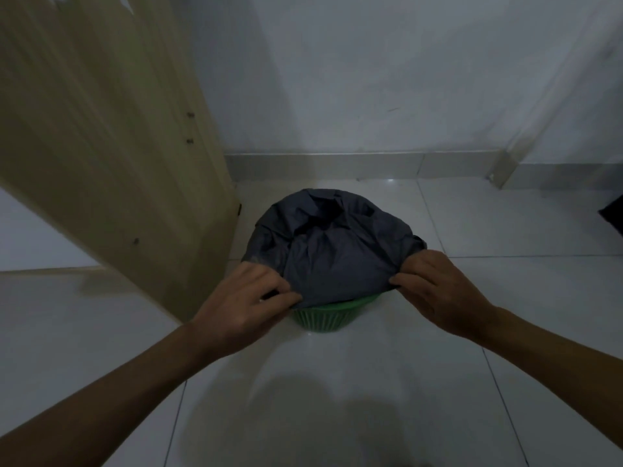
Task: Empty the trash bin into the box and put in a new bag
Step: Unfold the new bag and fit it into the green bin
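A green ribbed trash bin point(323, 316) stands on the white tiled floor in the middle of the view. A dark grey plastic bag point(330, 244) covers its top and hides the inside. My left hand point(249, 298) pinches the bag's near left edge by the bin's rim. My right hand point(435, 288) pinches the bag's near right edge. Both edges are stretched over the near rim. The box is not in view.
A beige wooden door point(101, 146) stands open at the left, close beside the bin. A white wall with a tiled skirting point(337, 165) runs behind the bin. A dark object point(613, 214) shows at the right edge.
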The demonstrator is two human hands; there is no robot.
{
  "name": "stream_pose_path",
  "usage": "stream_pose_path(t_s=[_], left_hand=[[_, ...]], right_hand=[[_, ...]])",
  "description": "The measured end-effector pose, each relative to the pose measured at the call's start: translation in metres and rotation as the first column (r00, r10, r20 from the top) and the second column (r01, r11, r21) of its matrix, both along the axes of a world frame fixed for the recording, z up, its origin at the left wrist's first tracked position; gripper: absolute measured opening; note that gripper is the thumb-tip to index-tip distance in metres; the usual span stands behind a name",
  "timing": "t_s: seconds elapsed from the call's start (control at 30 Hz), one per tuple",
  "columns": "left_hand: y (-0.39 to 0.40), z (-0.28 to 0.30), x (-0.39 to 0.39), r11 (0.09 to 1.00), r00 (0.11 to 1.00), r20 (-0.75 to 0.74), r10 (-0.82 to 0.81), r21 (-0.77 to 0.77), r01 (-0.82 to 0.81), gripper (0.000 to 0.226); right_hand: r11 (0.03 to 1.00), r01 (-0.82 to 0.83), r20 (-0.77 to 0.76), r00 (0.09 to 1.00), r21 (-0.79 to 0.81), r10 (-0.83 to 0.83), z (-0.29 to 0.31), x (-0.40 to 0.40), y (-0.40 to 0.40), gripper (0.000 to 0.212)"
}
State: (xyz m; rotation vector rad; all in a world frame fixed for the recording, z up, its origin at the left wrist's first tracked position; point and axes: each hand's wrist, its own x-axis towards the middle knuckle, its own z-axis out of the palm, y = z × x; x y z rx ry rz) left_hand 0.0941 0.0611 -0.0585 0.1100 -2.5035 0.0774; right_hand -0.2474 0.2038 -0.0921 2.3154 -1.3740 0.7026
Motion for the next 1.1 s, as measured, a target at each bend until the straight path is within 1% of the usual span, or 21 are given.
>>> stream_pose_path(t_s=[0.07, 0.17, 0.27, 0.37, 0.43, 0.5, 0.6, 0.67, 0.7, 0.73, 0.77, 0.8, 0.83, 0.87, 0.9, 0.93, 0.97, 1.0, 1.03, 1.07, 1.1], left_hand=[[0.0, -0.005, 0.003, 0.996, 0.999, -0.019, -0.043, -0.075, 0.042, 0.015], [0.004, -0.025, 0.007, 0.987, 0.994, -0.001, -0.11, -0.115, 0.11, 0.027], [0.003, -0.039, 0.011, 0.983, 0.992, 0.049, -0.12, -0.136, 0.126, 0.016], [-0.004, -0.05, 0.014, 0.98, 0.988, 0.133, -0.081, -0.168, 0.103, 0.014], [-0.008, -0.058, 0.015, 0.985, 0.981, 0.188, -0.037, -0.161, 0.068, 0.013], [-0.011, -0.063, 0.015, 0.992, 0.974, 0.225, -0.011, -0.122, 0.04, 0.013], [-0.009, -0.059, 0.016, 0.999, 0.976, 0.215, -0.026, -0.013, 0.029, 0.012], [-0.003, -0.05, 0.021, 0.998, 0.986, 0.151, -0.066, 0.0, 0.067, 0.01], [0.001, -0.045, 0.024, 0.998, 0.992, 0.103, -0.069, -0.007, 0.07, 0.011], [0.004, -0.038, 0.026, 0.999, 0.998, 0.036, -0.044, 0.0, 0.045, 0.015], [0.007, -0.032, 0.026, 0.999, 0.999, -0.042, 0.01, 0.043, -0.009, 0.018], [0.01, -0.023, 0.023, 0.986, 0.988, -0.115, 0.102, 0.141, -0.086, 0.018], [0.01, -0.013, 0.017, 0.937, 0.958, -0.166, 0.234, 0.303, -0.176, 0.015], [0.009, -0.002, 0.008, 0.822, 0.901, -0.168, 0.4, 0.501, -0.271, 0.014], [0.003, 0.008, -0.001, 0.641, 0.827, -0.11, 0.552, 0.69, -0.337, 0.016], [-0.006, 0.013, -0.009, 0.438, 0.757, -0.019, 0.653, 0.825, -0.357, 0.018], [-0.016, 0.016, -0.016, 0.242, 0.711, 0.081, 0.699, 0.908, -0.341, 0.02], [-0.026, 0.015, -0.021, 0.076, 0.699, 0.162, 0.697, 0.952, -0.297, 0.023], [-0.033, 0.012, -0.025, -0.036, 0.71, 0.207, 0.673, 0.968, -0.247, 0.026], [-0.038, 0.008, -0.027, -0.087, 0.723, 0.221, 0.655, 0.972, -0.218, 0.027], [-0.037, 0.004, -0.028, -0.106, 0.723, 0.21, 0.658, 0.977, -0.186, 0.028]], right_hand=[[1.0, -0.004, -0.051, 0.999, -0.03, 0.002, -0.002, 0.001, 0.0, 0.011], [0.999, -0.021, -0.11, 0.994, -0.031, 0.017, -0.007, 0.001, 0.0, 0.01], [0.999, -0.047, -0.176, 0.983, -0.001, 0.046, -0.015, 0.003, -0.001, 0.008], [0.999, -0.038, -0.226, 0.973, 0.021, 0.042, -0.02, 0.003, -0.005, 0.008], [0.997, -0.044, -0.251, 0.966, 0.064, 0.059, -0.028, 0.003, -0.007, 0.008], [0.994, -0.041, -0.257, 0.964, 0.105, 0.067, -0.035, 0.007, -0.009, 0.009], [0.992, -0.04, -0.28, 0.957, 0.118, 0.072, -0.037, 0.01, -0.008, 0.016], [0.989, -0.037, -0.226, 0.972, 0.145, 0.07, -0.03, 0.006, -0.006, 0.015], [0.989, 0.004, -0.159, 0.987, 0.15, 0.02, -0.026, 0.003, -0.004, 0.012], [0.986, 0.078, -0.051, 0.996, 0.145, -0.071, -0.023, 0.001, -0.004, 0.011], [0.974, 0.166, 0.111, 0.977, 0.154, -0.184, -0.019, 0.0, -0.004, 0.01], [0.952, 0.251, 0.31, 0.904, 0.175, -0.295, -0.014, 0.0, -0.008, 0.009], [0.925, 0.317, 0.499, 0.779, 0.208, -0.379, -0.007, 0.001, -0.014, 0.008], [0.898, 0.364, 0.645, 0.629, 0.249, -0.433, -0.001, 0.002, -0.023, 0.007], [0.867, 0.385, 0.746, 0.464, 0.315, -0.477, 0.01, 0.005, -0.033, 0.012], [0.828, 0.372, 0.797, 0.287, 0.419, -0.532, 0.018, 0.006, -0.044, 0.024], [0.782, 0.301, 0.791, 0.123, 0.545, -0.599, 0.024, 0.009, -0.053, 0.038], [0.719, 0.193, 0.733, -0.001, 0.668, -0.681, 0.028, 0.012, -0.059, 0.051], [0.657, 0.074, 0.66, -0.06, 0.751, -0.748, 0.03, 0.015, -0.062, 0.061], [0.629, -0.031, 0.625, -0.085, 0.777, -0.776, 0.029, 0.018, -0.062, 0.066], [0.65, -0.113, 0.64, -0.118, 0.751, -0.759, 0.027, 0.021, -0.06, 0.062]])
